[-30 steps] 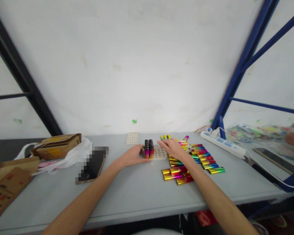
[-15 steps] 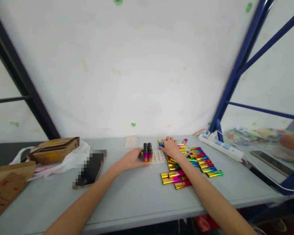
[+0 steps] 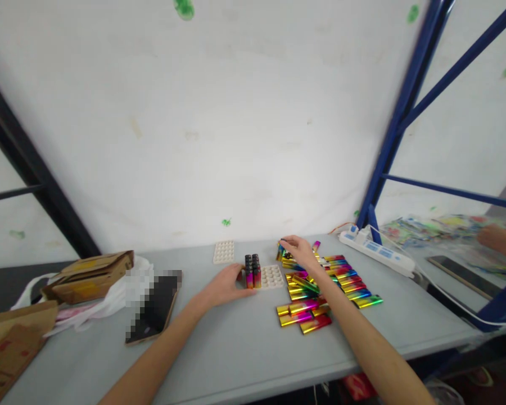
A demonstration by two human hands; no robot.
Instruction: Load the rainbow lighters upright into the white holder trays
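Several upright lighters (image 3: 253, 271) with black tops stand on the left part of a white tray (image 3: 272, 277) with round cups. My left hand (image 3: 225, 286) is beside them, thumb and fingers apart around their left side, nearly touching. My right hand (image 3: 298, 250) is pinched on a shiny lighter (image 3: 281, 248) at the back edge of a pile. That pile of metallic, rainbow-coloured lighters (image 3: 307, 287) lies under and around my right forearm. A second white tray (image 3: 224, 252), with no lighters in it, lies behind, near the wall.
At left are a phone (image 3: 154, 306), a white plastic bag (image 3: 122, 295) and cardboard boxes (image 3: 88, 275). A power strip (image 3: 375, 249) lies at the back right. Beyond the blue frame (image 3: 394, 140), another person's hand (image 3: 500, 243) hovers near a second phone (image 3: 461, 275).
My right hand has closed on a lighter at the pile's back edge, and its end now shows at the fingertips. The camera view has shifted slightly. My left hand stays beside the upright lighters.
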